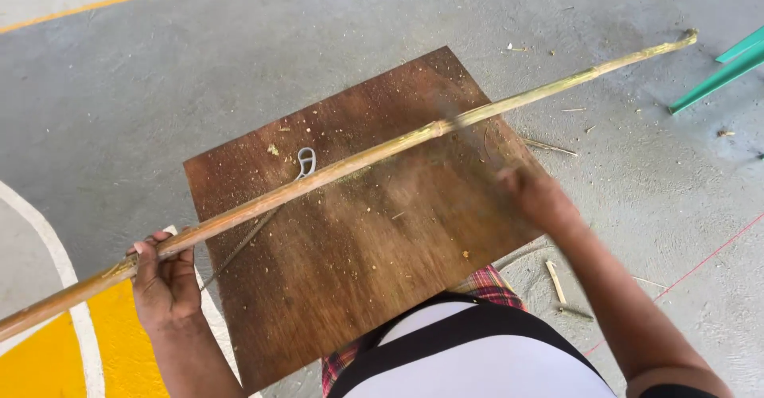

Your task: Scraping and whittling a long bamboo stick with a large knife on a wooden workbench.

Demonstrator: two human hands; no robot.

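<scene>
My left hand [163, 282] is closed around a long yellowish-brown cane stick [358, 161] near its thick end. The stick runs slantwise from the lower left to the upper right, above a brown wooden board [374, 247] that rests on my lap. My right hand [537, 195] is a blur just below the stick's middle, fingers curled, with a faint streak reaching up toward the stick. Whether it holds anything cannot be made out. A thin toothed blade with a white loop handle [305, 159] lies on the board under the stick. Shavings and dust speckle the board.
The floor is grey concrete with a yellow painted patch [48, 358], white and yellow lines and a thin red line. Teal chair legs [716, 76] stand at the upper right. Cut stick pieces [555, 280] and slivers lie on the floor to the right.
</scene>
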